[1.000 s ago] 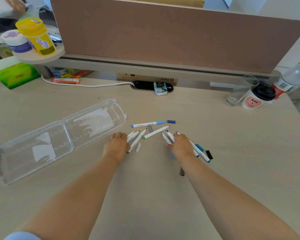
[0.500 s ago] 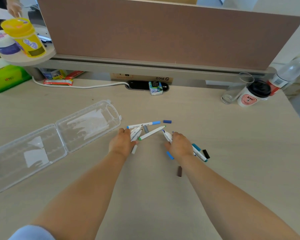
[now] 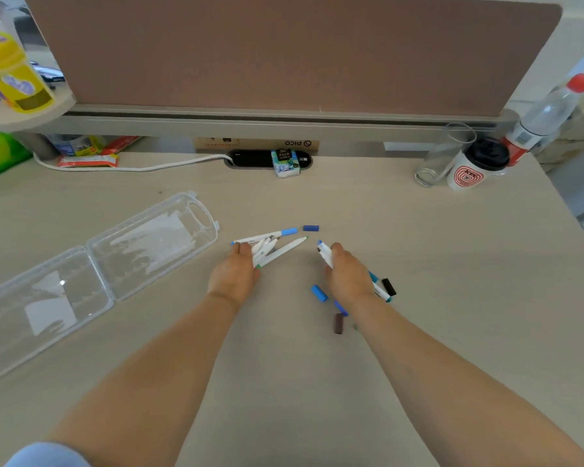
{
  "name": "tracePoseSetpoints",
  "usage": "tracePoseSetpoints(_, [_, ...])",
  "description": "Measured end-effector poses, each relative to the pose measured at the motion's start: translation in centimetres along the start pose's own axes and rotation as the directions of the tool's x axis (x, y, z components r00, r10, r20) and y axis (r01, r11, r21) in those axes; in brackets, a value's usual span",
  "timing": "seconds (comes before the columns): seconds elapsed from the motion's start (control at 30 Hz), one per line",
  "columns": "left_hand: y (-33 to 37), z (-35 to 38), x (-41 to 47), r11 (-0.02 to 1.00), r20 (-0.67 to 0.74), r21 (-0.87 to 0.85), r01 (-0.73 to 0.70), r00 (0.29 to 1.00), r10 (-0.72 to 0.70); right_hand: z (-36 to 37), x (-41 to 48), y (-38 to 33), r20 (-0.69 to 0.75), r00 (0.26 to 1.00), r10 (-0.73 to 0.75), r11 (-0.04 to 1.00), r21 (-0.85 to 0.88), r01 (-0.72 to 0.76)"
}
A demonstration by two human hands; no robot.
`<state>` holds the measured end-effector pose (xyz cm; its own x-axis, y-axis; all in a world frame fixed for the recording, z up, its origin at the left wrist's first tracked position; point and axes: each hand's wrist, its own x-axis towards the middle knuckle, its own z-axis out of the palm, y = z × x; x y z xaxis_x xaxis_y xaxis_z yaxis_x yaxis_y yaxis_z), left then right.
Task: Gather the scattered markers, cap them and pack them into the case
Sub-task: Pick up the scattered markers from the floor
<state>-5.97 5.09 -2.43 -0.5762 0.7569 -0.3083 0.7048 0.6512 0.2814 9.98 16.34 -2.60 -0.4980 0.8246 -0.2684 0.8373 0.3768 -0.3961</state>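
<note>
Bench [image 3: 435, 264] filled most of my feed, with a brown divider [image 3: 284, 52] along its far edge. The clear case [image 3: 98, 264] lay open flat at the left with both halves facing up. Only white label patches showed in it. The markers I could see were all outside it, to its right.

At the far right stood a water bottle [image 3: 540, 119] with a red cap, fill level unclear. Next to it was a paper cup [image 3: 469, 173], black lid on, contents hidden. A clear glass [image 3: 432, 163] sat against the cup's left. A yellow tub [image 3: 11, 79] stood on a raised shelf [image 3: 31, 112] at the far left.

Left grip [image 3: 233, 278] was curled round the left bunch of markers [image 3: 267, 252], near the case's right end. A light-blue-capped marker [image 3: 267, 235] lay just beyond, and I couldn't tell if it was held. Right grip [image 3: 346, 278] was wrapped round the right bunch of markers [image 3: 325, 256].

Loose on the bench were a dark blue cap [image 3: 311, 228] beyond the grips and a blue cap [image 3: 319, 293] just left of the right grip. A brown cap [image 3: 338, 323] lay by that wrist, a black cap [image 3: 388, 286] just right.
</note>
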Motion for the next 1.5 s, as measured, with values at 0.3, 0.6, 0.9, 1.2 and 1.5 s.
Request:
tracePoseSetpoints(0.3, [3.4,-0.3,1.9,0.989,-0.047,0.060,-0.136,0.989,0.139,-3.0,0.7,3.4,0.000,0.985,0.173,0.979,-0.109,-0.172])
tracePoseSetpoints(0.6, [3.8,0.4,3.3,0.988,-0.021,0.122,-0.096,0.995,0.099,-2.8,0.6,3.8,0.091,0.977,0.192,0.969,-0.173,-0.174])
tracePoseSetpoints(0.9, [4.4,0.3,3.6,0.973,0.036,0.207,-0.100,0.995,0.095,-3.6,0.9,3.3,-0.010,0.987,0.162,0.984,-0.077,-0.162])
tracePoseSetpoints(1.2, [4.4,-0.4,3.4,0.989,-0.051,0.123,-0.087,0.994,0.094,-3.1,1.5,2.2,0.038,0.993,0.115,0.992,-0.047,-0.113])
tracePoseSetpoints(1.5, [2.7,-2.0,5.2,0.992,-0.091,0.110,-0.064,0.993,0.075,-2.5,2.3,1.9,0.172,0.968,0.183,0.979,-0.127,-0.162])
